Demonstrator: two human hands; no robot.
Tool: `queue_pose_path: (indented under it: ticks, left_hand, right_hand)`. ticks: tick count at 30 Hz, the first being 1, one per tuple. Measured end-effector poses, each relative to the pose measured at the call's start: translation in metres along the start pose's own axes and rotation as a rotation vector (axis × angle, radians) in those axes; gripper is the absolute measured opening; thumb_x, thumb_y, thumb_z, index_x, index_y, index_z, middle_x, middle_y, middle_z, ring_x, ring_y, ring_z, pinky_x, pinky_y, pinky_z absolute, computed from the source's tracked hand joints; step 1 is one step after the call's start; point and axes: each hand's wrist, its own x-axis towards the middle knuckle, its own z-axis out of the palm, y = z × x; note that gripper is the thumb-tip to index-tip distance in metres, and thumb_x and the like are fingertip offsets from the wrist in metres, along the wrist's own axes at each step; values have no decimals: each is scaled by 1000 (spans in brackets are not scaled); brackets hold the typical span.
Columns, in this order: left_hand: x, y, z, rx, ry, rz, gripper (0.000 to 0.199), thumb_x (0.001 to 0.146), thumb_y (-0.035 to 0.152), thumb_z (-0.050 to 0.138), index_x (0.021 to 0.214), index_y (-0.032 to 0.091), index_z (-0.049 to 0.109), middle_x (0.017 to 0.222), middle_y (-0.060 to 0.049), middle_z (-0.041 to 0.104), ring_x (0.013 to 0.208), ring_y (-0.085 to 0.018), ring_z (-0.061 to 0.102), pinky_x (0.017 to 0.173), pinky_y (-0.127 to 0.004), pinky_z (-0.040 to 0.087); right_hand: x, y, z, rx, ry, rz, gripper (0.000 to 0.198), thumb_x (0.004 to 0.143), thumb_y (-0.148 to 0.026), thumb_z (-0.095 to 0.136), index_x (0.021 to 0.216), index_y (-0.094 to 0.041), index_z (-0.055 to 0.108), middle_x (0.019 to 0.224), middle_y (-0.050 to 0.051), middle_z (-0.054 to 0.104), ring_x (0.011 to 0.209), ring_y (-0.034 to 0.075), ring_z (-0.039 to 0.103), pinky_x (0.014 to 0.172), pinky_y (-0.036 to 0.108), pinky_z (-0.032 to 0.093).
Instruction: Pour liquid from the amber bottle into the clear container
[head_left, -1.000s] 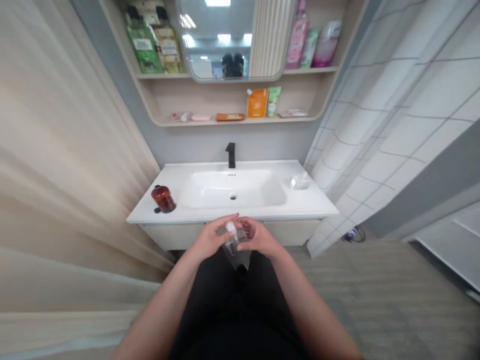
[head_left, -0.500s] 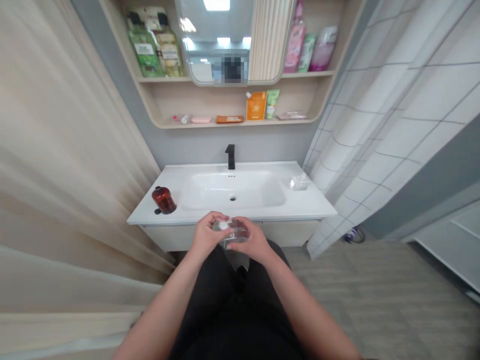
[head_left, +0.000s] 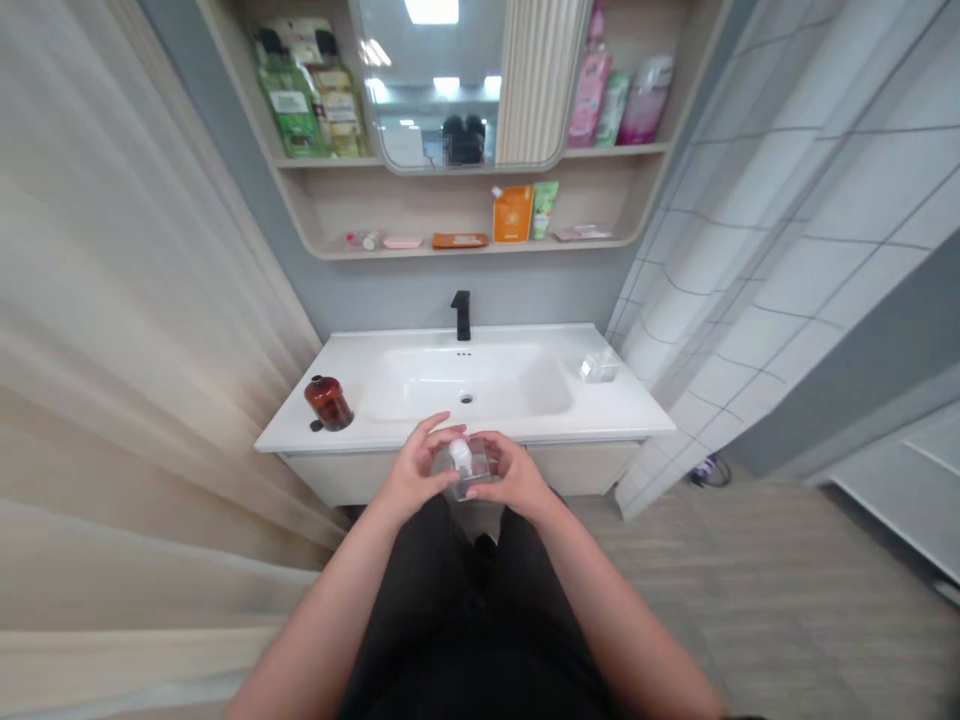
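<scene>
Just in front of the vanity's edge, I hold a small clear square-sided container [head_left: 471, 484] with a rounded white part [head_left: 461, 457] at its top. My right hand [head_left: 514, 478] grips its right side, fingers behind and thumb in front. On the left side, my left hand [head_left: 421, 468] is curved around it, the thumb at the front left edge and the index finger raised away. Whether the white part is a cap or something inside cannot be made out.
The white washbasin [head_left: 540, 395] with a black faucet [head_left: 463, 316] lies beyond my hands. An amber bottle [head_left: 330, 402] stands left, beside a small black cap [head_left: 316, 426]. A clear box [head_left: 598, 367] sits right. Toiletries fill the shelf [head_left: 405, 254] around the mirror [head_left: 465, 60].
The container has turned, so its white top now sits nearer the middle. My left hand's fingers have loosened and lifted slightly; the right hand keeps its grip.
</scene>
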Motion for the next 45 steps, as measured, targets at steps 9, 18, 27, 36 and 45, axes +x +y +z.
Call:
queue_pose_path:
  ticks: [9,18,27,36,45]
  left_hand:
    - [-1,8,7,28,54,-56,71,76,35,100,138,28,66,117,-6,73,115,-25,69,106,-40,52]
    - [3,10,10,89,74,-76,74,75,31,100,140,29,64,117,-6,74,111,-24,70,107,-40,52]
    - [-3,9,8,224,58,-133,63,82,35,94,140,26,71,126,-9,76,117,-26,72,109,-41,54]
    - [-4,25,-2,334,230,-59,41,88,40,88,123,22,78,116,-10,84,109,-26,77,106,-42,58]
    - [-6,41,-20,480,301,-27,39,89,37,86,124,23,79,118,-10,85,101,-24,77,98,-40,60]
  right_hand:
    - [2,4,1,64,-33,-17,86,58,-40,111,133,-31,69,136,8,75,124,30,74,103,43,62]
    - [0,16,-5,19,2,4,89,56,-42,111,134,-31,68,133,7,75,122,30,74,100,42,63]
    - [-2,14,-3,-25,-39,23,88,58,-43,111,134,-30,68,138,9,76,124,32,74,102,45,63]
    - [0,14,1,-149,1,20,84,60,-44,109,132,-29,69,133,9,76,120,33,76,103,50,65]
    - [5,15,9,-202,36,29,81,60,-44,107,131,-29,71,129,9,77,119,33,76,97,49,68]
